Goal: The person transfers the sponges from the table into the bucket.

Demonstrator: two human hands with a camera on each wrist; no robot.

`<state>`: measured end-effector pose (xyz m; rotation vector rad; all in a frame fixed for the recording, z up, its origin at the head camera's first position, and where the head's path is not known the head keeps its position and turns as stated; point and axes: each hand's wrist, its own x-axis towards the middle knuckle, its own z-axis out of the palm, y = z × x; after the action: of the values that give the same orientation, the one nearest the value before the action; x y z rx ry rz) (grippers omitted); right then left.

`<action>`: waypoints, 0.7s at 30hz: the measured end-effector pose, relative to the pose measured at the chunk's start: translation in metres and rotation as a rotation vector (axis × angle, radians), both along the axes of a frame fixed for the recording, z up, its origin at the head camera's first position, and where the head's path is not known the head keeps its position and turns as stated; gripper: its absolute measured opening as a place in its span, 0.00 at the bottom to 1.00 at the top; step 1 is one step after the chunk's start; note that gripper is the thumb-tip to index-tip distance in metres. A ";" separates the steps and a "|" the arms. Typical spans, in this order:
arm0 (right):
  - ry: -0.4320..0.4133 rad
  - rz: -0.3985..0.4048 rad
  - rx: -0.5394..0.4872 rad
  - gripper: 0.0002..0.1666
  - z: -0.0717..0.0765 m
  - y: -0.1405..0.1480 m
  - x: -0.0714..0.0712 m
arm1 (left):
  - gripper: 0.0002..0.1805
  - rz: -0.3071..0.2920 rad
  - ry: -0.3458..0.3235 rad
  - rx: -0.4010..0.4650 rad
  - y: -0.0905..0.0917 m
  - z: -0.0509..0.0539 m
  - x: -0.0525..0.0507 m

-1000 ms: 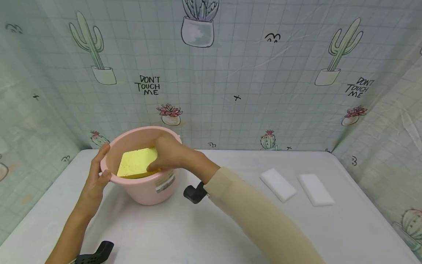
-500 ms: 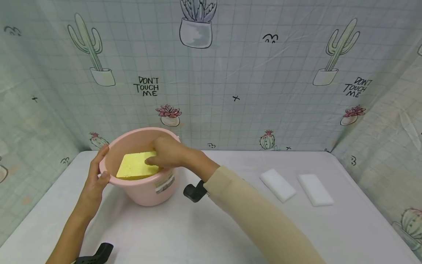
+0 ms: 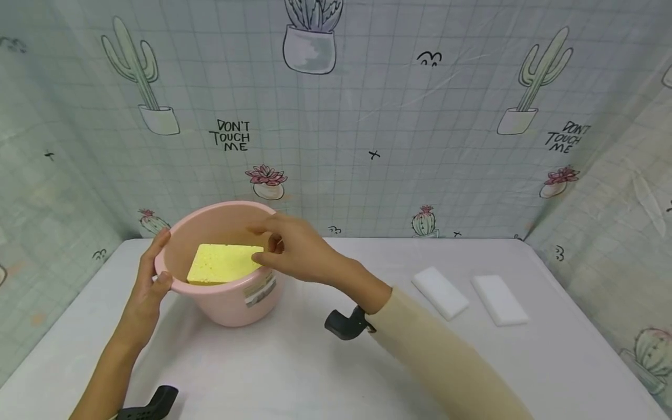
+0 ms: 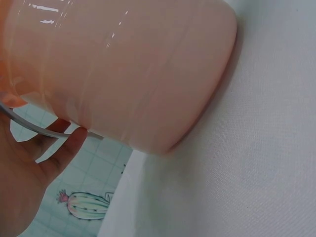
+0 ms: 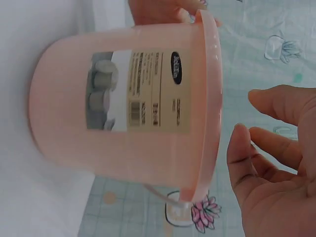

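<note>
A pink bucket (image 3: 231, 303) stands upright on the white table at the left. Its rim is held at the left side by my left hand (image 3: 144, 291), thumb and fingers on it; the left wrist view shows that hand (image 4: 29, 173) beside the grey handle (image 4: 29, 124). Inside the bucket a yellow sponge (image 3: 223, 263) lies near the top; what is under it is hidden. My right hand (image 3: 299, 248) is over the bucket's right rim, its fingers loosely bent and holding nothing. In the right wrist view the hand (image 5: 281, 163) is apart from the rim.
Two white sponge blocks (image 3: 440, 293) (image 3: 500, 300) lie on the right half of the white table (image 3: 294, 367). A cactus-printed curtain (image 3: 341, 128) hangs behind and along both sides. Each wrist wears a black camera mount (image 3: 346, 324).
My right hand has let go of the yellow sponge and drawn back up and right, out to the rim. The sponge has settled slightly lower in the bucket. My left hand stays on the rim.
</note>
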<state>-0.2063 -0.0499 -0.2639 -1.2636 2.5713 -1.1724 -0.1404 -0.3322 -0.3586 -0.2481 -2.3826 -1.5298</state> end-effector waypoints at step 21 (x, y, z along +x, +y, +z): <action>0.079 -0.248 -0.131 0.23 -0.060 0.161 0.029 | 0.33 -0.005 0.011 -0.003 0.000 0.000 0.000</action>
<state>-0.1777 0.1111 -0.3236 -1.0546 2.8153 -1.3802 -0.1406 -0.3322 -0.3585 -0.2630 -2.3783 -1.5232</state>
